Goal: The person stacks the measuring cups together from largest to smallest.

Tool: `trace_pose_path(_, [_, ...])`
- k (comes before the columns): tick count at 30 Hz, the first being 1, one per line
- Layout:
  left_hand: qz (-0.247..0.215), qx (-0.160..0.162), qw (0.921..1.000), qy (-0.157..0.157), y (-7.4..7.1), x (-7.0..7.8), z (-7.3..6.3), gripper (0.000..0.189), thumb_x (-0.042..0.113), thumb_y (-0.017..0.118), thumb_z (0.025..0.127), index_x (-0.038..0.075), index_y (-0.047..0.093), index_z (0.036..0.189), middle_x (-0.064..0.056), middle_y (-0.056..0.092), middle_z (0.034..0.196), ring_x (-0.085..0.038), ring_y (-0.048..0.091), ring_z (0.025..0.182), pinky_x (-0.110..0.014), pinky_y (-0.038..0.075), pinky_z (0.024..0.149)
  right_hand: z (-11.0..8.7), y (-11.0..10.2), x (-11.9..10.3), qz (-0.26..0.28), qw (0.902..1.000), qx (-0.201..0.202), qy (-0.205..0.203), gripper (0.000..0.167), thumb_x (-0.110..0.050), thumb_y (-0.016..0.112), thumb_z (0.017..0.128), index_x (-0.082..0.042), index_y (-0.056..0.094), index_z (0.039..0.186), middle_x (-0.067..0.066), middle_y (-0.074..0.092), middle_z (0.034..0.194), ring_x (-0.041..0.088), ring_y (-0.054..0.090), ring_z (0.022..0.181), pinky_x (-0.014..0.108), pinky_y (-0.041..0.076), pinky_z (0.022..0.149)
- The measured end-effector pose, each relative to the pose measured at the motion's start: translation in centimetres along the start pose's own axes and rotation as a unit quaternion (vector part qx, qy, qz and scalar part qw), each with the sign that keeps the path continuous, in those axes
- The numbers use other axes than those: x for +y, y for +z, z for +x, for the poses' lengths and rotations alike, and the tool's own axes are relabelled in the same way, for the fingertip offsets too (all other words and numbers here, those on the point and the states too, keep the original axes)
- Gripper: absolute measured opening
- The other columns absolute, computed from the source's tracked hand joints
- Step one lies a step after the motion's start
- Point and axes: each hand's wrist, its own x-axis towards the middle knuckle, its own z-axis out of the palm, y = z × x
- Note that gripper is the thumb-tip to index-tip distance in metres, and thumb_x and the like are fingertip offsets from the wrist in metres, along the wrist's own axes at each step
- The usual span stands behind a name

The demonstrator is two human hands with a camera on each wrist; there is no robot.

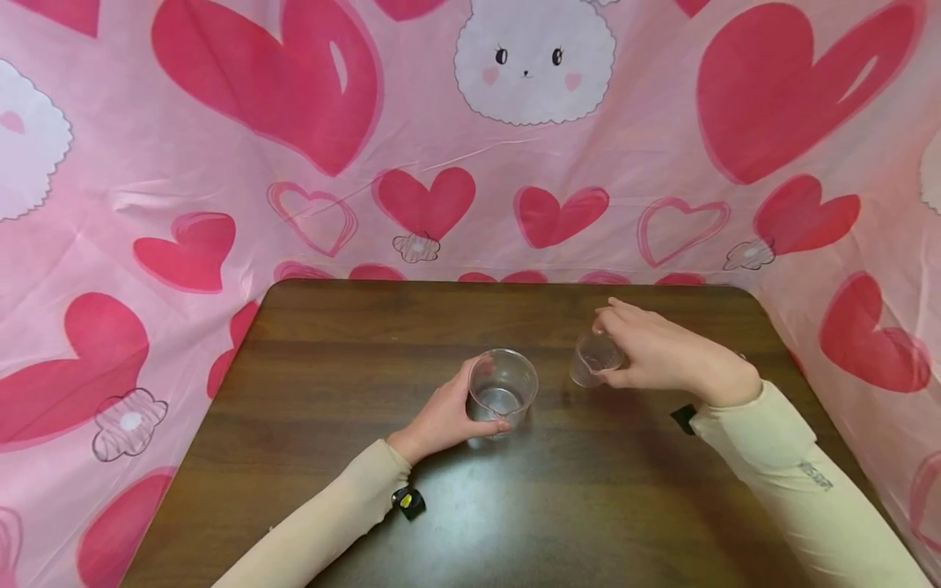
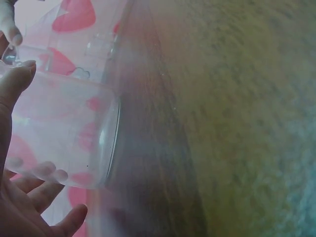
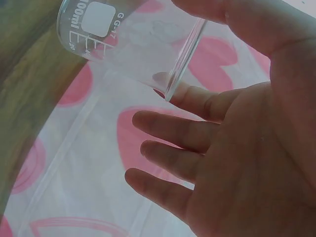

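Observation:
My left hand [image 1: 441,416] grips a wide, clear beaker [image 1: 507,390] round its side, thumb at the near side and fingers behind. In the left wrist view this beaker [image 2: 64,123] looks colourless, with the fingers showing through its wall. To its right, my right hand [image 1: 654,347] pinches a smaller clear glass beaker [image 1: 586,369] near the rim, between thumb and index finger. White print on the small beaker [image 3: 143,47] reads 100ml, above graduation lines. The other fingers of that hand stretch out away from the glass. A short gap separates the two beakers.
Beneath both hands is a dark brown wooden table [image 1: 353,351] with rounded far corners. A pink cloth [image 1: 485,147] printed with hearts hangs behind and along both sides. Small black pieces [image 1: 410,502] show by the sleeve cuffs.

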Motion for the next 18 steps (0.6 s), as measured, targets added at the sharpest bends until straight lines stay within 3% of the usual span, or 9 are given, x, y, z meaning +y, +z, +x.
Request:
trace_pose_path(13, [0.005,0.003,1.0,-0.002,0.0,0.1,0.0,0.103,0.047,0.091,0.078,0.023,0.032,0.158,0.003,0.052,0.154,-0.016,0.052,0.138,-0.045,0.043,0.111,1.0,-0.7,-1.6,-0.008,0.9998,0.01,-0.018,0.048,-0.024,0.084,0.083,-0.003,0.06,0.119,0.031,0.056,0.142,0.052,0.038,0.145,0.068,0.035,0.112])
trace_pose_path(18, [0.008,0.006,0.9999,-0.001,0.0,0.1,0.0,0.103,0.047,0.091,0.078,0.023,0.032,0.158,0.002,0.052,0.153,-0.017,0.053,0.137,-0.046,0.044,0.111,1.4,-1.0,-2.0,-0.012,0.9994,0.013,-0.029,0.046,-0.022,0.084,0.083,-0.004,0.06,0.118,0.024,0.06,0.136,0.052,0.039,0.145,0.065,0.036,0.113])
